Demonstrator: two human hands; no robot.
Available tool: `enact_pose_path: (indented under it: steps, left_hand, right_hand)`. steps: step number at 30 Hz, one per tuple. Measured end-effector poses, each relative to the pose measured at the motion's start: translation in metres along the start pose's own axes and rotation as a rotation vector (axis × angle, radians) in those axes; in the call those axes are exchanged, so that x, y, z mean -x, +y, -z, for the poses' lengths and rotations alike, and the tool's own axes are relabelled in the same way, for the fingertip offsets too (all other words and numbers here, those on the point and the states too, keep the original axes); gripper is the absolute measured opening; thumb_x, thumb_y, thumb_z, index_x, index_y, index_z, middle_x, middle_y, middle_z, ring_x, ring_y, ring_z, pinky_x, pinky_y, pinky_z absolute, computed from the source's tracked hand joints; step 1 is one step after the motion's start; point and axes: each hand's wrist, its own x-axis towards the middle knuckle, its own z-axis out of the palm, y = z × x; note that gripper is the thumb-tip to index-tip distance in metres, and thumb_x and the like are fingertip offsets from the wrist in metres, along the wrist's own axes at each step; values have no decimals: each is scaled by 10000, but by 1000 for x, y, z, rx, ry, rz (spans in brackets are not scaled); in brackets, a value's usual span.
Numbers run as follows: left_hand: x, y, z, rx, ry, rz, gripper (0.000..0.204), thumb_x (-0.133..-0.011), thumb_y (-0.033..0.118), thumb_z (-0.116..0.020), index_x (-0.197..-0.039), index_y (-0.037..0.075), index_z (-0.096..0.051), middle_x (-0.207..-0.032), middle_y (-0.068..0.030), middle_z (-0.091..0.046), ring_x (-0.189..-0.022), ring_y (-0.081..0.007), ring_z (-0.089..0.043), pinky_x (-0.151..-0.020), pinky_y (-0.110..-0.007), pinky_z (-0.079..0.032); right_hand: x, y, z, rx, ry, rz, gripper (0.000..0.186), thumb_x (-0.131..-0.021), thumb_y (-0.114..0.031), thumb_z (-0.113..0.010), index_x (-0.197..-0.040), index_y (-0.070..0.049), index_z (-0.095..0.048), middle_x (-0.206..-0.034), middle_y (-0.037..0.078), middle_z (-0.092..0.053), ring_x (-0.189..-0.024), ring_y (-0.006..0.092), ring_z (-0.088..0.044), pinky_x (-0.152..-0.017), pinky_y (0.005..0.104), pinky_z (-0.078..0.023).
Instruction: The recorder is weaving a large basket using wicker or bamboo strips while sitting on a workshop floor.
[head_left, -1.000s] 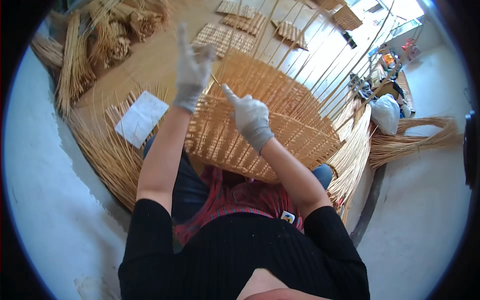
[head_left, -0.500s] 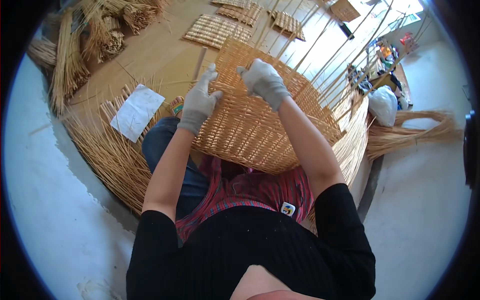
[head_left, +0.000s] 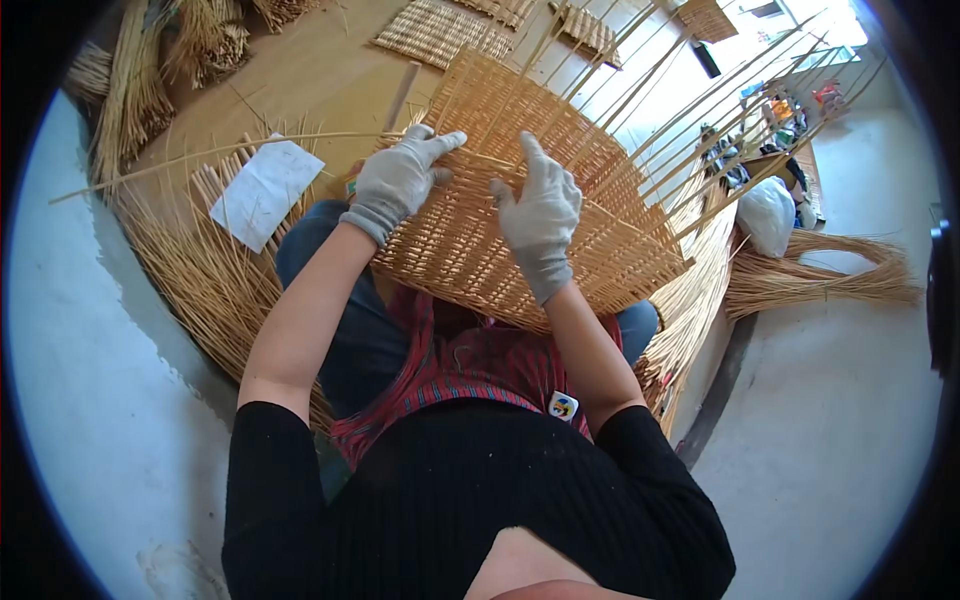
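A half-woven wicker basket (head_left: 500, 265) rests on my lap, its near wall facing me and long stakes (head_left: 690, 130) rising from its far and right sides. My left hand (head_left: 395, 185), in a grey-white glove, grips the near wall's upper left corner, thumb on the near side and fingers over the edge. From beside its knuckles a long thin wicker rod (head_left: 230, 152) sticks out to the left. My gloved right hand (head_left: 540, 210) is over the middle of the near wall, index finger stretched toward the edge and thumb apart, its other fingers curled and partly hidden.
On the left, loose rods (head_left: 190, 270) and a white sheet (head_left: 267, 190) lie beside bundled straw (head_left: 135, 95). Woven panels (head_left: 440, 35) are on the floor ahead. A white plastic bag (head_left: 766, 215) and a coiled bundle (head_left: 800, 285) lie at the right by the wall.
My right hand has come down and turned, its index finger now stretched out. My left hand has tilted right over the basket's edge. A long rod now sticks out left of it.
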Motion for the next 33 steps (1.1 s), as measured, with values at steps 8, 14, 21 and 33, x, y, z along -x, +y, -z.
enact_pose_path:
  steps: [8,14,21,33]
  left_hand:
    - [-4,2,-10,-28,-22,32,424,-911,251,-677,-1329,291,-616,-1321,-103,-601,-1096,-283,-659,-863,-382,-558]
    - [-9,-4,-15,277,-63,65,313,-926,138,-611,-1208,251,-684,-1173,-66,-661,-894,-226,-716,-806,-373,-566]
    - [-8,21,6,-310,-123,72,287,-965,283,-521,-1231,237,-618,-1172,-73,-648,-884,-287,-705,-741,-426,-554]
    - [18,-94,55,1348,311,606,171,-944,204,-708,-1066,91,-668,-836,0,-665,-732,-109,-655,-626,-210,-550]
  right_hand:
    - [-9,14,6,-152,-141,-117,336,-849,-162,-717,-1150,-100,-580,-964,133,-692,-844,354,-666,-725,461,-529]
    - [-11,-3,-13,58,-211,109,380,-775,-229,-773,-1114,-120,-638,-1013,93,-587,-948,303,-608,-808,424,-495]
    - [-37,1,-20,61,-327,264,190,-767,-219,-709,-900,-113,-626,-916,97,-570,-905,303,-608,-780,437,-504]
    - [-93,-89,-82,-485,-582,-137,444,-893,-202,-663,-1260,-2,-512,-1079,202,-698,-1054,333,-677,-922,407,-524]
